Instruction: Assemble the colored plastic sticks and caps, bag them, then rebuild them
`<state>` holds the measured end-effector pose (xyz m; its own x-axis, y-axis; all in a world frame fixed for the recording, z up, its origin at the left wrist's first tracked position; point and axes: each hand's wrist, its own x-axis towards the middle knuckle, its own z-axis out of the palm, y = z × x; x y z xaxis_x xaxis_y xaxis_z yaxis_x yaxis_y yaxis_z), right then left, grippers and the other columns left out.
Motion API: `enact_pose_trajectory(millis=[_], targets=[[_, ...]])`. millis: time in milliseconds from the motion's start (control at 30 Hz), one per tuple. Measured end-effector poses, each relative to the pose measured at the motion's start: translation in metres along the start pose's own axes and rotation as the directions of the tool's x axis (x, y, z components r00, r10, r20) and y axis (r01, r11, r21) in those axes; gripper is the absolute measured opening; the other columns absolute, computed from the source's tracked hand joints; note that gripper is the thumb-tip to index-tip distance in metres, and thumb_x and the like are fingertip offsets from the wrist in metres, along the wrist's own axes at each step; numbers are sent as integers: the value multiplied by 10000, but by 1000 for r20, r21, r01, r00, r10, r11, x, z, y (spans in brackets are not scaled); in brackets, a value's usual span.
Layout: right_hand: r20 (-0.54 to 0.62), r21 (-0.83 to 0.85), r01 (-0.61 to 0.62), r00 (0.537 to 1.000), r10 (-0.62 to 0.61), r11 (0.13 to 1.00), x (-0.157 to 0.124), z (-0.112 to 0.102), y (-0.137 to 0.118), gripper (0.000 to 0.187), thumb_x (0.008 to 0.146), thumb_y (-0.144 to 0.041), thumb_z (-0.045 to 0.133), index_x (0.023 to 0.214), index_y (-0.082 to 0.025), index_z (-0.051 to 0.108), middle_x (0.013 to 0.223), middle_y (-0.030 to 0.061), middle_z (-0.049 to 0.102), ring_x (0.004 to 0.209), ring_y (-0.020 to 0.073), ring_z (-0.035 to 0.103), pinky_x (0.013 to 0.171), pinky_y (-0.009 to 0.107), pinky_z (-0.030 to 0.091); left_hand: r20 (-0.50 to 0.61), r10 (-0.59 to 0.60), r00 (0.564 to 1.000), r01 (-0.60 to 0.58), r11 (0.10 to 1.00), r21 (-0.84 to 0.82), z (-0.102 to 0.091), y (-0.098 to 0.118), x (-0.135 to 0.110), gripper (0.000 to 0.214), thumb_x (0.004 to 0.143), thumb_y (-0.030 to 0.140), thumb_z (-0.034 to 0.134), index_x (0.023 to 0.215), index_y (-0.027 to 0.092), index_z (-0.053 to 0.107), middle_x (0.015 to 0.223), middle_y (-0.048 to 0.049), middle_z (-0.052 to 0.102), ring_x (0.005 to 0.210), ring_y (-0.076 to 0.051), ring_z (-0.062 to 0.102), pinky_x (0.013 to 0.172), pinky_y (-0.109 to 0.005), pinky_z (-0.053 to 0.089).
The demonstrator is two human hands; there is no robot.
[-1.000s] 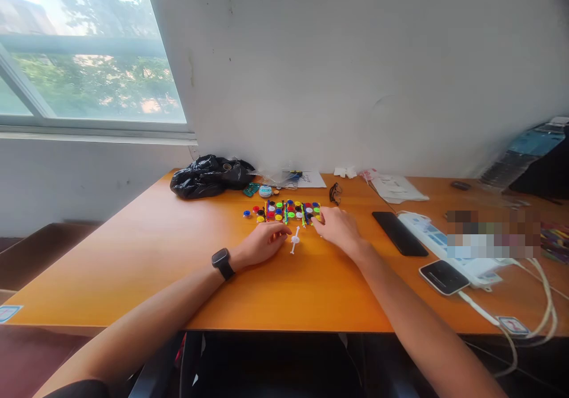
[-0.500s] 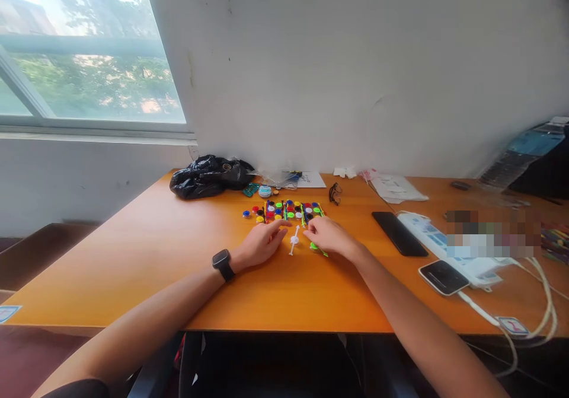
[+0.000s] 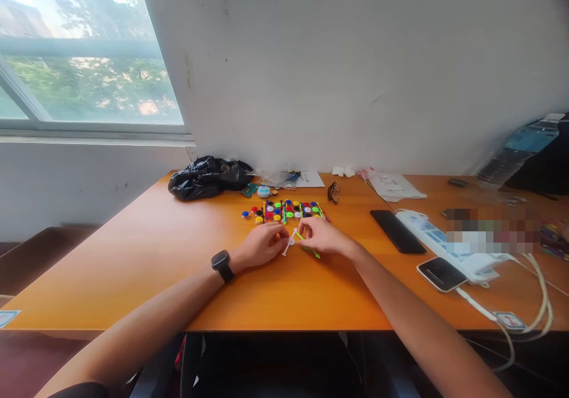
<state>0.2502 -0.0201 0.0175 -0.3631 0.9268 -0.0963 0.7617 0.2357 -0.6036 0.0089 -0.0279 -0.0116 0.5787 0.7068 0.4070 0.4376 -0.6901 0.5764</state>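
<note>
My left hand (image 3: 262,245), with a black watch on its wrist, rests on the orange table (image 3: 146,255) and pinches a small white rod piece with a disc (image 3: 290,242). My right hand (image 3: 322,236) is closed on a thin green stick (image 3: 310,248), held against that white piece. Just beyond both hands lies a cluster of small coloured discs and sticks (image 3: 284,210), red, blue, green, yellow, white and black.
A crumpled black plastic bag (image 3: 207,176) lies at the back left. Glasses (image 3: 333,192) and papers (image 3: 393,187) lie near the wall. To the right are a black phone (image 3: 398,231), a second phone (image 3: 441,273) and a white power strip (image 3: 444,242) with cables.
My right hand drew back from the coloured cluster, bringing a green stick toward me, and met the white piece. My left hand closed on the white piece, which has tilted.
</note>
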Motion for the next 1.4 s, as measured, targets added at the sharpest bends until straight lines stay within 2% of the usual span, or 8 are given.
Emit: enact_pose_trajectory(millis=[233,367,567,733,833,1000,1200,1400], targets=[[-199,-72,49,978,-63,996,8,4,6,189,855,-348,740,939,-206,649,771,-14,664,670,138,595,614,245,391,11,3,1000,-4,1000,25,1,2,0,108,965,257,626,951,212,723,867,-28,721,749,-157,635,689,-265,475],[-230,-81,64,970,-81,995,6,3,0,214,924,-423,673,920,-210,643,770,-4,668,671,143,591,614,255,388,-1,-2,1000,2,998,65,3,0,0,102,957,267,651,997,224,734,901,-27,740,778,-167,654,718,-273,485],[-155,-115,148,974,-165,982,-4,0,-13,355,833,-508,778,995,-219,649,870,10,682,765,160,607,654,254,406,-18,0,1000,2,992,129,5,2,3,140,1000,293,619,1002,229,744,894,-31,734,811,-176,659,704,-272,464],[-141,-190,123,978,-151,974,-7,-1,-16,197,877,-365,714,980,-216,638,921,22,696,795,161,608,679,253,395,6,58,998,-59,994,87,6,1,2,202,972,228,623,1130,249,745,967,-34,735,852,-178,660,759,-276,486],[-130,-235,114,981,-147,965,-8,-1,-17,154,893,-348,694,954,-217,642,964,33,706,830,168,613,696,254,388,18,73,997,-74,995,69,6,0,1,234,964,214,615,1160,247,740,980,-43,730,862,-184,660,775,-282,496],[-109,-259,116,983,-148,959,-10,-1,-20,158,929,-364,660,889,-213,635,976,40,710,819,168,610,693,258,374,16,79,997,-80,995,54,5,0,0,251,955,203,615,1165,253,743,949,-35,723,848,-180,655,767,-280,498],[-100,-299,81,988,-115,951,-12,-7,-19,103,894,-296,656,849,-215,612,880,25,711,763,163,596,658,259,348,5,54,999,-54,998,34,3,0,0,234,947,208,622,1138,237,753,977,-47,742,810,-172,663,752,-286,511],[-73,-296,108,988,-136,949,-13,-11,-16,101,878,-270,642,817,-213,585,836,17,704,732,158,595,637,260,336,-36,26,999,-24,998,51,0,-2,1,208,947,197,611,1090,238,757,957,-38,741,788,-168,654,719,-287,499]])
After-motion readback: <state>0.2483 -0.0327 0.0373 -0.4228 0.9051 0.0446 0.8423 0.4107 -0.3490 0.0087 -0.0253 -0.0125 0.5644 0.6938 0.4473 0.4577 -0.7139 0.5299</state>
